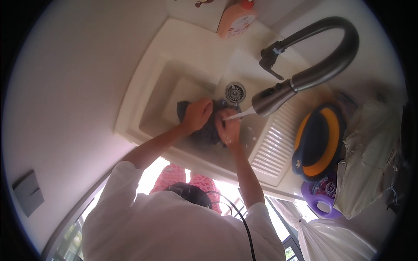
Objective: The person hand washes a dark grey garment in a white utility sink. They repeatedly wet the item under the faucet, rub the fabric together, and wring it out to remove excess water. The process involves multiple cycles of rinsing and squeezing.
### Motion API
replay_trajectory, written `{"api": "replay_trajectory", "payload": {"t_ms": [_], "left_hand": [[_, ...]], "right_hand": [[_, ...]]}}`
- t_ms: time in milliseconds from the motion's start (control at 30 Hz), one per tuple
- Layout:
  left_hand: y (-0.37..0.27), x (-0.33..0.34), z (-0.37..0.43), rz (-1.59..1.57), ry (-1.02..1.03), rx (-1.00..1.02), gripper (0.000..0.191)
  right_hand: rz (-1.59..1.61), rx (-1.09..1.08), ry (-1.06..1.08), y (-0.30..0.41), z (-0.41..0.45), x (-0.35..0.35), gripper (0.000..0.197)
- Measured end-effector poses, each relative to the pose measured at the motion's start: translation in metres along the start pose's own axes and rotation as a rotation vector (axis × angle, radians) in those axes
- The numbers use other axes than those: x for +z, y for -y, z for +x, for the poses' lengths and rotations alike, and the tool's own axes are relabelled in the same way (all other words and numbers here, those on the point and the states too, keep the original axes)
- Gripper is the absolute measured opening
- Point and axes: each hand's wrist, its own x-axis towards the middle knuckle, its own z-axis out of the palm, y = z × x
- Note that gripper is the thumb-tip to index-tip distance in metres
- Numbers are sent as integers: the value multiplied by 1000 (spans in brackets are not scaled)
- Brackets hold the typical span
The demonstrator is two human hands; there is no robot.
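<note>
Both my hands are low in the basin of a cream laundry sink point(160, 94), at a wet dark cloth point(204, 135). My left hand point(198, 114) is curled into a fist on the cloth, and one dark end sticks out past its left side. Just to its right, my right hand point(228, 129) grips the bunched cloth, slightly blurred. Water runs from the grey pull-out faucet point(272, 99) onto the back of that hand. Part of the cloth is hidden under my hands. The round metal drain strainer point(235, 93) lies just beyond them.
A ribbed washboard point(274, 150) is moulded into the sink's right side. Farther right are a dark blue and orange collapsible basin point(321, 140), a purple jug point(321, 199) and a pale bag point(365, 156). An orange-pink bottle point(236, 21) stands at the back. A wall borders the left.
</note>
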Motion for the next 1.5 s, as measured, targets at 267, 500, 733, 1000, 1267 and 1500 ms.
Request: {"api": "replay_trajectory", "payload": {"t_ms": [267,500,733,1000,1267,1500], "left_hand": [[53,37,-23,588,195,282,48],[97,60,-1,482,407,298,30],[103,78,22,473,526,93,23],[-8,16,20,282,206,7,32],[19,33,-4,523,-41,310,63],[66,71,-5,365,122,295,50]], "right_hand": [[-61,135,-129,-38,-26,62,27],[-193,24,-30,-58,-37,85,16],[-547,257,609,-71,3,86,17],[-148,82,98,-20,23,-2,19],[115,363,-262,-16,16,4,37],[-187,246,-86,-57,-25,72,36]]}}
